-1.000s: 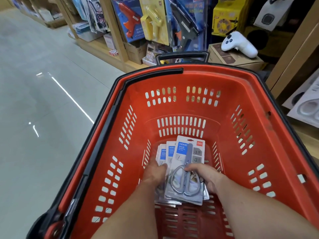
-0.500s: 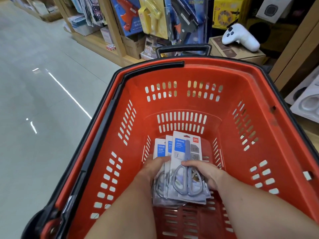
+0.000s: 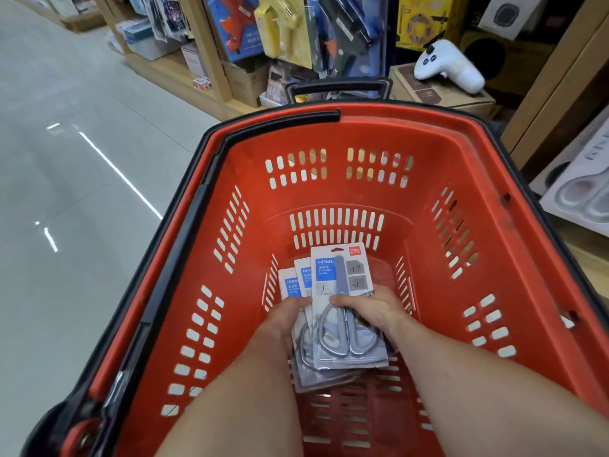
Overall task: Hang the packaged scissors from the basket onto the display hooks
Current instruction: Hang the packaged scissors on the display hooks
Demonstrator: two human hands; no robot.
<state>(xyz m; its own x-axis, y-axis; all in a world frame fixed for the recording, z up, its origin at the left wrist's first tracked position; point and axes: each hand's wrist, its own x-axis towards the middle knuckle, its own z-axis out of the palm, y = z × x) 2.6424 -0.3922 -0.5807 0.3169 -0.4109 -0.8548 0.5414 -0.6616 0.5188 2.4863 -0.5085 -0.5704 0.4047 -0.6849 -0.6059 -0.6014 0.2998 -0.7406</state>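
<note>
Now, the step: picking up. No pack is on a hook yet, so the job looks like it is just starting.
Basket: the big red plastic basket with white slots (image 3: 329, 133) fills the middle of the frame.
Packs: the flat white and blue card packs of grey scissors (image 3: 342, 311) lie in a small fanned pile on the basket floor, in the lower middle of the frame.
Left hand: the left hand (image 3: 286, 316) holds the left edge of the pile, with its fingers curled on the lower packs.
Right hand: the right hand (image 3: 379, 308) grips the top pack, thumb across its front and the other fingers tucked under its right side.
Which way they point: the packs run long from the bottom of the frame toward the top. The scissor handles sit near the arms, and the blade tips and the hang holes point to the far wall of the basket.
Next move: I think the hands must lift the packs out, turn the hole end up, and find a hook.
Hooks: the wooden shelf with hanging tool packs (image 3: 290, 28) is at the top of the frame. I cannot see a free hook.
</note>
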